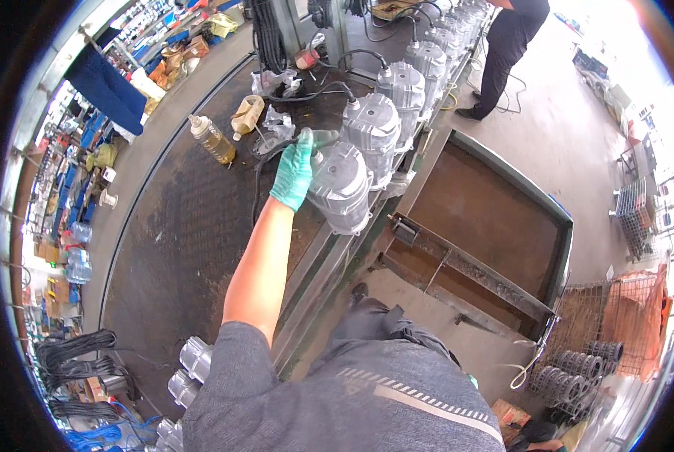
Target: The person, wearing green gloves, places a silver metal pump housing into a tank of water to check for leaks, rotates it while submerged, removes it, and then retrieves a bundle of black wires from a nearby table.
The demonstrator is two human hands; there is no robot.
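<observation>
In the head view, the left hand (293,177) had its green-gloved fingers curled round what looked like a grey cable fitting (325,138), near the top of the closest metal housing (342,184) on the worktop (175,226). The right hand was too hidden, well to that housing's right, for me to tell its grip. The fitting seemed light and stiff, best pinched by its body; the housing looked heavy, hard and smooth, best gripped under its rim.

Pale grey floor (536,139), glaring light (649,45) upper right
</observation>
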